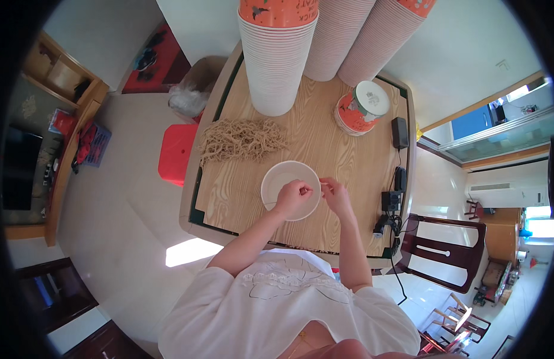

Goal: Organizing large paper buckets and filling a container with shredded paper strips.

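Observation:
A round white paper bucket [275, 179] stands on the wooden table in front of me, its opening facing up. Inside its mouth, toward the right, my left hand [293, 196] has its fingers curled closed; what they hold, if anything, is too small to make out. My right hand [337, 195] is at the outside of the right rim, thumb and fingers pinched together there, and I cannot see what is between them. Beyond the bucket to the left lies a loose pile of brown twisted cords [241, 140].
Tall stacks of white paper buckets [274, 72] with orange printed bands stand at the table's far side. Orange printed buckets [352, 113] sit at the far right. Black power adapters [399, 133] and cables line the right edge. A red stool [174, 154] and dark chair [444, 252] flank the table.

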`<state>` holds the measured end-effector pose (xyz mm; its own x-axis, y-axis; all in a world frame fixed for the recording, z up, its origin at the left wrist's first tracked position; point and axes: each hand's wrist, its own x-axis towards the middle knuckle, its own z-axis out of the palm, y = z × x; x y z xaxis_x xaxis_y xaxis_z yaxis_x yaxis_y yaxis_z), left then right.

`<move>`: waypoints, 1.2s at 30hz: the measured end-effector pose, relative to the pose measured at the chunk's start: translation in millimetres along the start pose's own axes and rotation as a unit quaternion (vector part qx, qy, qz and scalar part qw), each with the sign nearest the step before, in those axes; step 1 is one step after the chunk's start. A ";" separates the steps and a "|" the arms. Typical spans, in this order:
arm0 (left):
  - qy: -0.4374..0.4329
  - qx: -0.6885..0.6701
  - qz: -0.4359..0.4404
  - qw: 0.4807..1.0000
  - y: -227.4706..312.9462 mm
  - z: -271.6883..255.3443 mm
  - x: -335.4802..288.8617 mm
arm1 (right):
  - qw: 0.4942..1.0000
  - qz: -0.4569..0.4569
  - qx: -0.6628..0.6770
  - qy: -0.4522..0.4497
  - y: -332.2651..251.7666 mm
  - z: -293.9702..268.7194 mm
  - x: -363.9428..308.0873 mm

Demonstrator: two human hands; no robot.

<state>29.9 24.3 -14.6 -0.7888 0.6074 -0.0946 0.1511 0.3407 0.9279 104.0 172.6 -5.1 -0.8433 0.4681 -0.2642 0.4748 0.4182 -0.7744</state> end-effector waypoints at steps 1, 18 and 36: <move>-0.010 0.012 -0.007 1.000 -0.5 2.4 0.2 | 1.000 -0.001 -0.001 0.000 -1.5 -0.9 -1.4; -0.021 0.007 -0.018 1.000 -7.1 14.0 5.2 | 0.992 0.038 0.105 -0.057 12.9 -2.8 -6.5; -0.044 0.308 0.167 0.936 43.3 -10.8 21.3 | 0.987 0.005 0.162 0.013 11.3 6.2 -0.4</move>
<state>13.3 44.3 27.4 -0.5893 0.8005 0.1090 0.7156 0.4545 0.5304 108.1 172.4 -17.3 -0.8304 0.4924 -0.2607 0.3733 0.1442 -0.9164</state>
